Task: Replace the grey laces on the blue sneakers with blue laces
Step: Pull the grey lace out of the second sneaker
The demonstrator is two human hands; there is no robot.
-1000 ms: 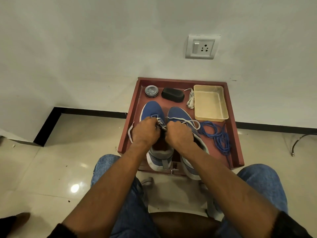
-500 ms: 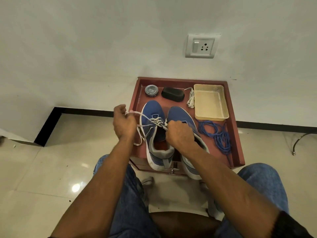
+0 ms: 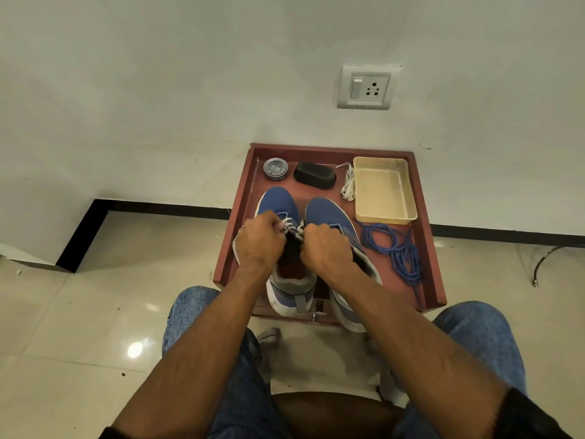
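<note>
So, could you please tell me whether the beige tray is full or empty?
Empty: the beige tray shows only its bare floor, and the blue laces lie beside it.

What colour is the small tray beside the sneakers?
The small tray is pale cream, seen in the head view.

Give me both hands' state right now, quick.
Left hand: fingers curled, pinching the grey lace on the left sneaker.
Right hand: fingers curled at the same lace; the grip itself is hidden.
</note>
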